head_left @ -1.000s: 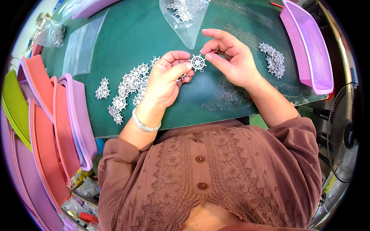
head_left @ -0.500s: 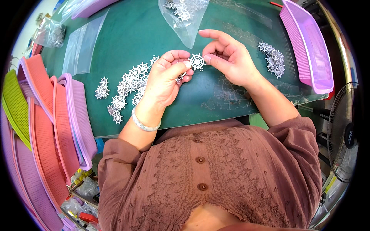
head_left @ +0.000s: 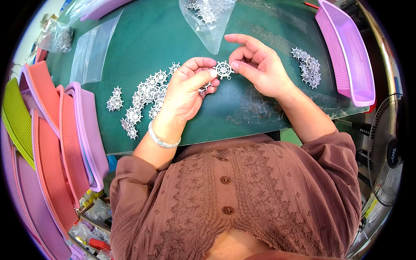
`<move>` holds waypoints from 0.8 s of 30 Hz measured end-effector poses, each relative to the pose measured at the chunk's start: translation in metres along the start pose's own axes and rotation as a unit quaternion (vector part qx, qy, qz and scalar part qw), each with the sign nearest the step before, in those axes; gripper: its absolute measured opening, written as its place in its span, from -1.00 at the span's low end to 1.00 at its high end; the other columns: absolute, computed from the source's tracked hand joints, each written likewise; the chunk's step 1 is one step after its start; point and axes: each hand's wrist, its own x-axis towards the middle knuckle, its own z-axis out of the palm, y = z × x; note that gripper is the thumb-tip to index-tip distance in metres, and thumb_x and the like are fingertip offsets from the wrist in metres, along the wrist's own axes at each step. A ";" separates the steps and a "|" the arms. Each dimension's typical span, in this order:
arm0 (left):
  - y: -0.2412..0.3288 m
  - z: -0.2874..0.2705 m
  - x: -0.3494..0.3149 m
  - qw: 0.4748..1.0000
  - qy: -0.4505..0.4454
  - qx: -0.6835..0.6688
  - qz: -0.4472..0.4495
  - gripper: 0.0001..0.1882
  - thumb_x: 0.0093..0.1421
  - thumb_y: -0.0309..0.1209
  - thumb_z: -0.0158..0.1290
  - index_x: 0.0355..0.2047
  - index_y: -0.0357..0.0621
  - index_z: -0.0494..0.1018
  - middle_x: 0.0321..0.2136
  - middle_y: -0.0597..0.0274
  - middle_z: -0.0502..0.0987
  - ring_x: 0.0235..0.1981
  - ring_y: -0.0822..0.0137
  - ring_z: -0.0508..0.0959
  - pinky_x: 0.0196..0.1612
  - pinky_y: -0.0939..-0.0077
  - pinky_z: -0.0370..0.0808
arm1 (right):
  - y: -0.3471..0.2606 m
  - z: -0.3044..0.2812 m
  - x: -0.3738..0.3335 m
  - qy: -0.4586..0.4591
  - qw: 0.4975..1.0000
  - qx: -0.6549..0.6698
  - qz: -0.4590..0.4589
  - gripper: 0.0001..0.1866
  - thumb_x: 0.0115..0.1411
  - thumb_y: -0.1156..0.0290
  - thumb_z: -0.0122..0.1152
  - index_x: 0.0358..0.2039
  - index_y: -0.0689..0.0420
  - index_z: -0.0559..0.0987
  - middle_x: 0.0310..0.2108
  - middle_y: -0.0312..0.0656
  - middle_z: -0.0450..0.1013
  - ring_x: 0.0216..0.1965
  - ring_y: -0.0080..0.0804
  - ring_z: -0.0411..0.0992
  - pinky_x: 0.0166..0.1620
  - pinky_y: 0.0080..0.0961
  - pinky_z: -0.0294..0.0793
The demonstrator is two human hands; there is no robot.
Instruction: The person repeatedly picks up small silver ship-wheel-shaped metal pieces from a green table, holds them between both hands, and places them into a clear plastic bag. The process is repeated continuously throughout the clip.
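Observation:
Between the thumb and fingers of my left hand (head_left: pixel 190 84) is a silver ship's-wheel charm (head_left: pixel 224 69), its face turned up. Part of another charm (head_left: pixel 205 88) shows under that thumb, tucked against the curled fingers. My right hand (head_left: pixel 260 65) pinches the charm's right edge between thumb and a bent finger, with the index finger stretched out above. Beside my left hand lies a loose pile of the same charms (head_left: pixel 149 90) on the green table mat (head_left: pixel 208 125). A smaller cluster of charms (head_left: pixel 115 99) sits left of it, and another group of charms (head_left: pixel 308 68) lies to the right.
A clear plastic bag of charms (head_left: pixel 208 21) lies beyond my hands. Flat empty bags (head_left: pixel 92 56) are at the left. A purple basket (head_left: pixel 346 52) stands at the right edge, a fan (head_left: pixel 383 151) beyond it. Stacked coloured baskets (head_left: pixel 52 143) crowd the left side.
Both hands and the held charm have shifted very slightly to the right. The grip looks the same, and the piles have not changed.

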 end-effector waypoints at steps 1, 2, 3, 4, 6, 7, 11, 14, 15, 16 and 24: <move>0.001 0.000 0.000 1.000 0.001 0.001 0.000 -0.84 0.08 -0.57 0.01 -0.29 -0.21 0.39 -0.50 0.30 0.44 -0.50 0.48 0.43 -0.44 0.64 0.35 | 0.000 0.000 0.000 0.002 1.000 -0.005 -0.005 -0.56 0.09 0.63 0.04 0.02 0.21 0.29 -0.48 -0.35 0.38 -0.39 -0.66 0.33 -0.24 -0.69 0.31; 0.001 0.002 -0.001 1.000 0.003 0.002 -0.001 -0.84 0.08 -0.58 0.01 -0.29 -0.21 0.39 -0.49 0.29 0.44 -0.50 0.48 0.43 -0.44 0.64 0.35 | -0.001 0.000 0.000 0.004 1.000 -0.009 -0.009 -0.57 0.09 0.63 0.04 0.02 0.21 0.29 -0.47 -0.35 0.38 -0.39 -0.66 0.33 -0.23 -0.69 0.31; 0.001 0.002 -0.001 1.000 0.004 0.003 -0.002 -0.84 0.08 -0.58 0.01 -0.29 -0.21 0.39 -0.49 0.29 0.44 -0.50 0.48 0.43 -0.44 0.64 0.35 | -0.001 0.000 -0.001 0.006 1.000 -0.013 -0.013 -0.57 0.10 0.63 0.04 0.02 0.21 0.29 -0.47 -0.35 0.38 -0.39 -0.66 0.33 -0.23 -0.69 0.31; 0.001 0.002 -0.001 1.000 0.000 0.002 -0.003 -0.83 0.08 -0.58 0.01 -0.28 -0.22 0.39 -0.49 0.29 0.44 -0.50 0.47 0.43 -0.44 0.64 0.35 | 0.000 0.001 -0.001 0.006 1.000 -0.011 -0.016 -0.57 0.10 0.63 0.03 0.02 0.21 0.29 -0.47 -0.35 0.38 -0.39 -0.66 0.33 -0.23 -0.69 0.31; 0.001 0.000 -0.001 1.000 -0.009 0.002 -0.003 -0.83 0.08 -0.58 0.00 -0.27 -0.23 0.39 -0.48 0.28 0.44 -0.50 0.47 0.43 -0.44 0.64 0.36 | 0.001 0.001 0.000 0.005 1.000 -0.006 -0.024 -0.57 0.10 0.64 0.03 0.02 0.21 0.29 -0.47 -0.35 0.38 -0.39 -0.66 0.33 -0.23 -0.69 0.31; 0.000 -0.001 0.000 1.000 -0.011 -0.002 -0.003 -0.82 0.07 -0.58 0.02 -0.26 -0.25 0.38 -0.47 0.27 0.45 -0.50 0.47 0.44 -0.45 0.66 0.37 | 0.001 0.001 0.000 0.004 1.000 -0.005 -0.025 -0.57 0.10 0.64 0.03 0.02 0.21 0.29 -0.47 -0.35 0.38 -0.38 -0.66 0.33 -0.22 -0.69 0.31; -0.001 -0.001 0.000 1.000 -0.015 -0.007 -0.002 -0.79 0.06 -0.56 0.05 -0.25 -0.28 0.38 -0.46 0.25 0.46 -0.50 0.48 0.46 -0.48 0.69 0.38 | 0.001 0.001 0.000 0.004 1.000 -0.008 -0.029 -0.58 0.10 0.64 0.03 0.02 0.20 0.30 -0.47 -0.35 0.38 -0.38 -0.66 0.33 -0.21 -0.68 0.31; -0.001 -0.001 0.000 1.000 -0.014 -0.005 -0.003 -0.78 0.06 -0.56 0.05 -0.25 -0.28 0.38 -0.46 0.25 0.47 -0.50 0.48 0.46 -0.48 0.70 0.38 | 0.002 0.001 0.000 0.006 0.999 -0.016 -0.036 -0.58 0.10 0.64 0.03 0.01 0.20 0.31 -0.47 -0.35 0.37 -0.38 -0.66 0.33 -0.22 -0.68 0.32; -0.001 -0.001 0.000 1.000 -0.013 -0.003 -0.003 -0.78 0.06 -0.56 0.05 -0.25 -0.28 0.38 -0.46 0.25 0.47 -0.50 0.48 0.46 -0.48 0.70 0.38 | 0.002 0.001 -0.001 0.006 0.999 -0.019 -0.039 -0.58 0.10 0.65 0.03 0.01 0.20 0.31 -0.47 -0.35 0.37 -0.38 -0.66 0.33 -0.22 -0.68 0.32; -0.001 -0.001 0.000 1.000 -0.014 -0.002 -0.003 -0.78 0.06 -0.56 0.06 -0.25 -0.28 0.38 -0.46 0.25 0.47 -0.50 0.48 0.46 -0.48 0.70 0.38 | 0.002 0.001 -0.001 0.003 0.999 -0.027 -0.042 -0.57 0.10 0.65 0.02 0.03 0.21 0.30 -0.46 -0.35 0.37 -0.38 -0.66 0.32 -0.22 -0.69 0.32; 0.001 0.002 -0.003 1.000 -0.008 0.017 -0.012 -0.79 0.08 -0.57 -0.01 -0.23 -0.25 0.37 -0.45 0.27 0.43 -0.49 0.47 0.42 -0.44 0.65 0.35 | 0.000 0.002 -0.001 0.009 0.996 -0.050 -0.068 -0.58 0.09 0.66 0.03 0.00 0.20 0.33 -0.48 -0.34 0.37 -0.39 -0.65 0.33 -0.23 -0.68 0.34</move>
